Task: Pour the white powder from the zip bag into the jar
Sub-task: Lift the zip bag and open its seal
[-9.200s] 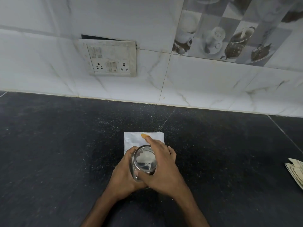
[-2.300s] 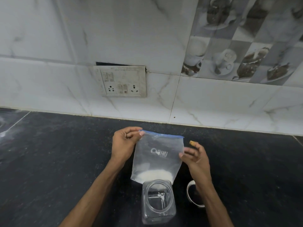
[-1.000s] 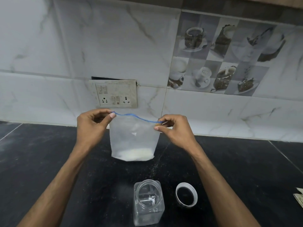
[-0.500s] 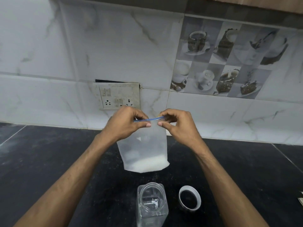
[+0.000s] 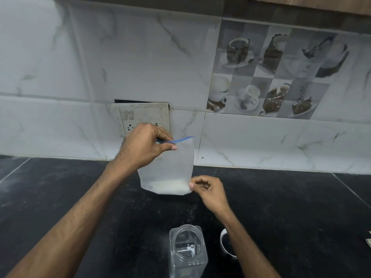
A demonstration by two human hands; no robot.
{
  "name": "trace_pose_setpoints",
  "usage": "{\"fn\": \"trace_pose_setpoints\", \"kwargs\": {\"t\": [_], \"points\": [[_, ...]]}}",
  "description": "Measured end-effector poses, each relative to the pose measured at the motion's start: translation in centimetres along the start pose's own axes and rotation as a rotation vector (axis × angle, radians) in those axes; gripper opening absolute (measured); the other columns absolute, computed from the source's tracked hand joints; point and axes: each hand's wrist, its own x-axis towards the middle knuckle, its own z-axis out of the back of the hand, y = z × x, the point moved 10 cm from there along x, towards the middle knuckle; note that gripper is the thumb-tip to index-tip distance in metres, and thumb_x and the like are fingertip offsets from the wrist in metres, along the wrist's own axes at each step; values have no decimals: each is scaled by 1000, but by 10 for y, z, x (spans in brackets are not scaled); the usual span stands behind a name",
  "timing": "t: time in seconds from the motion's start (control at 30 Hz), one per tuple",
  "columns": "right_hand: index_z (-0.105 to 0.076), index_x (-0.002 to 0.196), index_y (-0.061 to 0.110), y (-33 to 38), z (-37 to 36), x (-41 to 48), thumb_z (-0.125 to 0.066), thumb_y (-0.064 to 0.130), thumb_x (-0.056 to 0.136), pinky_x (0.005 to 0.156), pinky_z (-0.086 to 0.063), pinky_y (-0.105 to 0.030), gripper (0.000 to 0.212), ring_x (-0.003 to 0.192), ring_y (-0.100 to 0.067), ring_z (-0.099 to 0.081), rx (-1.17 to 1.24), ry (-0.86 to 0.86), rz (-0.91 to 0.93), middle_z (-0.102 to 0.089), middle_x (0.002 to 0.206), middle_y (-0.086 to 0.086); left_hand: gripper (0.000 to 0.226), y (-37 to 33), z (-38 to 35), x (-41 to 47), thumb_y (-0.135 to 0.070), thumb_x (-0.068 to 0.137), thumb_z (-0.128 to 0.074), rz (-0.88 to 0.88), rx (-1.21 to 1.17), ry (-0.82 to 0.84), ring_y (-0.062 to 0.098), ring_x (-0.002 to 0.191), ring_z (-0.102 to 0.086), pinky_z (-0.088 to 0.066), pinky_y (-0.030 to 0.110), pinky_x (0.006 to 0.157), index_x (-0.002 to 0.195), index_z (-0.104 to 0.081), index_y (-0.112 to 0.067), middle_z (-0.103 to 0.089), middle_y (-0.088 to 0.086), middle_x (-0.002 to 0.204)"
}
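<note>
A clear zip bag (image 5: 170, 165) with a blue zip strip hangs upright above the black counter, white powder (image 5: 168, 186) settled in its bottom. My left hand (image 5: 145, 146) pinches the bag's top left at the zip. My right hand (image 5: 208, 190) pinches the bag's lower right corner. A clear square jar (image 5: 187, 250) stands open on the counter below and nearer to me, a few white specks inside.
The jar's white lid (image 5: 225, 246) lies to the right of the jar, partly hidden by my right forearm. A switch and socket plate (image 5: 140, 115) sits on the tiled wall behind the bag. Some folded paper (image 5: 368, 241) shows at the right edge.
My right hand left the zip at the bag's top and dropped to pinch the lower right corner. The left hand kept its hold on the top.
</note>
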Motion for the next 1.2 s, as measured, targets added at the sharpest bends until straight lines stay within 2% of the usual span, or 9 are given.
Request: {"fn": "trace_pose_setpoints", "kwargs": {"t": [0.17, 0.27, 0.47, 0.57, 0.67, 0.77, 0.93, 1.07, 1.2], "points": [[-73, 84, 15, 19, 13, 5, -70, 8, 86, 72, -47, -10, 8, 75, 4, -63, -83, -113, 85, -73, 87, 6, 13, 23, 10, -6, -34, 72, -85, 71, -133, -31, 7, 87, -72, -58, 44, 82, 82, -81, -26, -77, -15, 86], [-70, 83, 22, 34, 21, 9, -71, 12, 87, 76, -49, -14, 11, 83, -2, -65, -174, -107, 151, -71, 91, 8, 10, 36, 15, -13, -30, 72, -85, 103, -206, -60, 5, 85, -72, -59, 45, 84, 81, -80, -30, -72, -25, 77], [-69, 83, 22, 58, 35, 12, -70, 14, 88, 74, -47, -15, 9, 89, -4, -64, -206, -135, 232, -68, 94, 12, 13, 42, 17, -23, -22, 73, -85, 119, -292, -103, 2, 83, -73, -61, 35, 85, 85, -81, -22, -70, -31, 73], [-69, 85, 19, 60, 36, 13, -68, 12, 89, 71, -43, -6, 8, 93, -3, -64, -175, -145, 234, -69, 97, 10, 15, 42, 19, -25, -19, 73, -84, 128, -318, -123, 6, 84, -73, -61, 34, 85, 88, -81, -17, -72, -20, 81], [-67, 86, 18, 66, 37, 12, -65, 12, 91, 69, -42, -5, 8, 94, 1, -62, -184, -145, 260, -68, 96, 11, 17, 42, 19, -25, -19, 73, -84, 125, -328, -130, 5, 83, -73, -61, 32, 85, 89, -81, -16, -73, -15, 83], [-66, 86, 21, 69, 41, 11, -64, 12, 92, 68, -44, -6, 11, 92, 4, -61, -177, -174, 283, -67, 96, 13, 17, 43, 18, -27, -18, 74, -84, 131, -343, -140, 11, 85, -74, -61, 38, 84, 90, -81, -14, -76, -8, 86], [-64, 87, 18, 69, 40, 8, -61, 14, 95, 70, -44, -6, 9, 87, 7, -59, -203, -190, 304, -66, 89, 14, 13, 44, 16, -28, -16, 75, -83, 133, -369, -150, 10, 81, -74, -61, 41, 82, 87, -81, -15, -75, -13, 84], [-64, 88, 18, 68, 43, 5, -61, 14, 95, 68, -41, -2, 8, 85, 7, -60, -207, -224, 310, -66, 90, 13, 15, 45, 14, -29, -17, 74, -84, 130, -371, -148, 12, 84, -74, -61, 41, 83, 88, -81, -13, -77, -6, 87], [-63, 89, 20, 70, 48, 4, -60, 15, 95, 66, -44, -6, 8, 87, 5, -59, -205, -261, 325, -67, 91, 10, 16, 46, 11, -31, -17, 74, -83, 134, -369, -148, 10, 85, -74, -61, 38, 84, 89, -81, -12, -78, -1, 90]]}}
